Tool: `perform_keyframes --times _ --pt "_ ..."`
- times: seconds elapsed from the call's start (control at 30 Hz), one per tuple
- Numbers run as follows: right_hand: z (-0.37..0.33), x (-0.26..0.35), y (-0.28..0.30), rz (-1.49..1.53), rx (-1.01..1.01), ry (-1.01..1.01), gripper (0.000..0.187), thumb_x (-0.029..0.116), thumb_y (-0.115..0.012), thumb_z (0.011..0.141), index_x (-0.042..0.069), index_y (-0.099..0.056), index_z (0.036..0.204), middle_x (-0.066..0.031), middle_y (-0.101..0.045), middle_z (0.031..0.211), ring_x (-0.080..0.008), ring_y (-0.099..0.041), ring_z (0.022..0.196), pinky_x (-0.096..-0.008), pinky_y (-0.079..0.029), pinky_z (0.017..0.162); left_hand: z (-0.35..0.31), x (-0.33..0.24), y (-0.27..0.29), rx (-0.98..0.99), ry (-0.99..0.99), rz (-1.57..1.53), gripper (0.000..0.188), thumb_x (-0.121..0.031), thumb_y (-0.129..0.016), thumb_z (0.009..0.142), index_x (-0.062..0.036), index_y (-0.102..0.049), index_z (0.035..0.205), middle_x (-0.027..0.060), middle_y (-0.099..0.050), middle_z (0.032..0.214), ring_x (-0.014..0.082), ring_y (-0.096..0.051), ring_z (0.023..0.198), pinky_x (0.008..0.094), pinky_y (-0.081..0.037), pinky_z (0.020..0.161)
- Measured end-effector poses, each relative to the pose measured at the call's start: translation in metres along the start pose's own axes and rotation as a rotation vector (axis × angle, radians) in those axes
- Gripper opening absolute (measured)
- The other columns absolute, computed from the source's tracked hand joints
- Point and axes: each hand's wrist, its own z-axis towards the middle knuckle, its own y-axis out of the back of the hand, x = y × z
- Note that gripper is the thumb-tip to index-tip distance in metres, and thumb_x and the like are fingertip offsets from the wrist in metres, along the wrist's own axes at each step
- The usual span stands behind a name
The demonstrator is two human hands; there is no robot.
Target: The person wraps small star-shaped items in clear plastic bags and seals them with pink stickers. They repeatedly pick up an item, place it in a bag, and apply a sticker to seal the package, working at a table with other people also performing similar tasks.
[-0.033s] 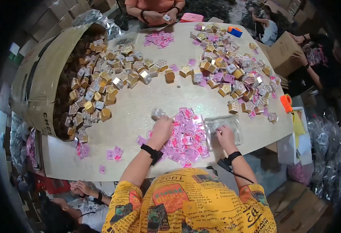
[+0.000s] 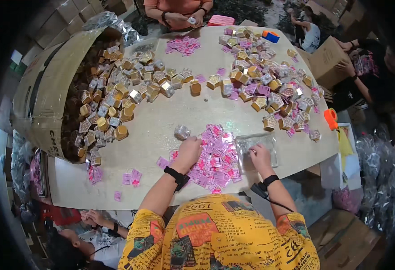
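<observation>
My left hand (image 2: 190, 151) rests at the left edge of a heap of small pink printed packets (image 2: 217, 155), its fingers curled together. Whatever they may hold is hidden. Just beyond its knuckles sits one clear, faceted container (image 2: 182, 132), apart from the other containers. Over a clear, shallow plastic tray (image 2: 269, 138) to the right of the heap, my right hand (image 2: 260, 157) has its thumb and fingers pressed together. I cannot make out anything in that pinch.
Gold-and-clear containers (image 2: 112, 99) spill from a tipped cardboard box (image 2: 44, 99) at left. More containers (image 2: 274, 85) mixed with pink packets lie at right, near an orange tape dispenser (image 2: 331, 118). Across the table stands a person (image 2: 179, 13); another sits at lower left.
My left hand has drawn slightly back from the lone clear container, which now shows more fully. My right hand stays over the tray, with its fingers slightly shifted.
</observation>
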Motion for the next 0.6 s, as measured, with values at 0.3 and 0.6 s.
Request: perform_keyframes --times 0.3,0.6 --pt "-0.006 0.005 0.007 0.136 -0.098 -0.033 0.010 0.013 -0.061 0.079 0.005 -0.067 0.081 -0.0110 -0.060 0.082 -0.0290 -0.060 0.074 -0.0361 -0.048 0.065 -0.018 -0.030 -0.025 0.267 0.136 0.133 0.033 -0.028 -0.069 0.070 0.0039 -0.063 0.075 0.0212 -0.064 0.079 0.0347 -0.063 0.070 0.0437 -0.050 0.064" --pt "-0.006 -0.013 -0.011 0.815 -0.101 -0.503 0.014 0.012 -0.062 0.084 -0.001 -0.063 0.083 -0.0040 -0.060 0.069 -0.0106 -0.056 0.052 -0.0249 -0.043 0.046 -0.036 -0.009 -0.022 0.173 0.525 -0.906 0.018 -0.015 -0.069 0.074 0.0013 -0.063 0.072 0.0095 -0.062 0.066 0.0136 -0.060 0.060 0.0275 -0.049 0.057"
